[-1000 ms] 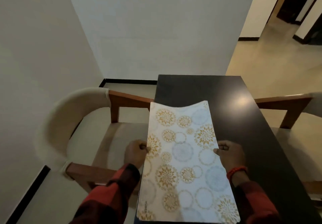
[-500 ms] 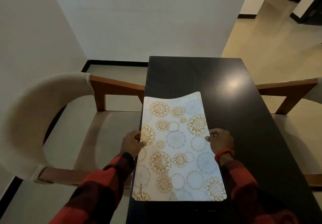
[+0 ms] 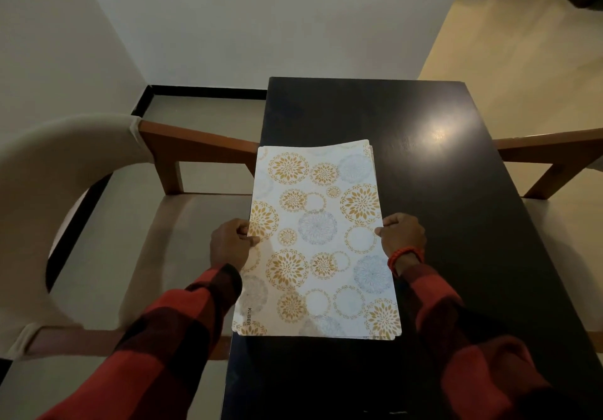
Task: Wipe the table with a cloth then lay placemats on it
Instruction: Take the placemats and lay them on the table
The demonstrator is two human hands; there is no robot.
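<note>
The placemats [image 3: 321, 240], a thin stack of patterned sheets, look light, bendy and slick, best pinched at the long edges. They lie along the table's [image 3: 456, 223] left edge. The left hand [image 3: 230, 245] and right hand [image 3: 403, 235] each grip one side mid-length, wrists low, forearms reaching forward

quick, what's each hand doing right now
Left hand: closed on the placemat stack's left edge.
Right hand: closed on its right edge.
</note>
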